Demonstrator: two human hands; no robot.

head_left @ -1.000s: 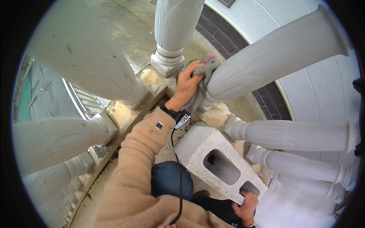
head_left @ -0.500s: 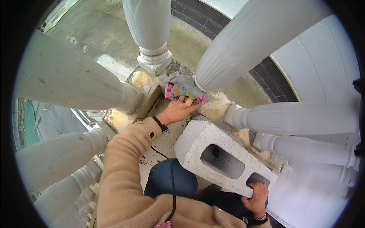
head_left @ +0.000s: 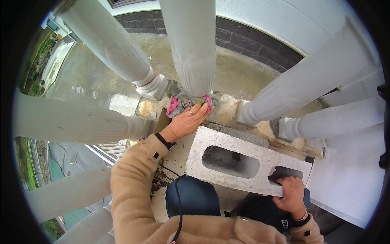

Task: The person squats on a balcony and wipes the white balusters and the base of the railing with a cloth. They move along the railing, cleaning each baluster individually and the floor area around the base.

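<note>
Left hand (head_left: 189,121) high, fingers laid over a fuzzy grey cloth (head_left: 183,103) patched pink, right at the fluted white baluster's (head_left: 193,53) foot; whether it gripped, I couldn't tell! Right hand (head_left: 293,195) clamped the gritty, oblong-holed block (head_left: 262,175), fingertips hidden inside; the baluster's top was cut off.

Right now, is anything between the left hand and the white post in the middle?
Yes: a grey and pink cloth lies under the left hand at the foot of the white post. Nothing else visible.
</note>
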